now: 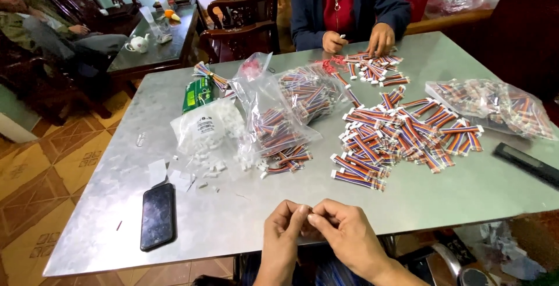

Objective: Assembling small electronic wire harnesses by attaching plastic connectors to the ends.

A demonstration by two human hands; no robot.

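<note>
Steel table point(233, 216), something tiny between fingers point(307, 215)

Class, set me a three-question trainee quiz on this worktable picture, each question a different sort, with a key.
1. True or false: the phone lies to the left of the wearer's left hand.
2. What fills the heap mid-table?
A. striped wire bundles
B. spoons
C. coins
3. How many hands does the person across the table show?

Key: 1 true; 2 A; 3 two, a hand and another. The right hand meets the left, fingertips pinched together.
</note>
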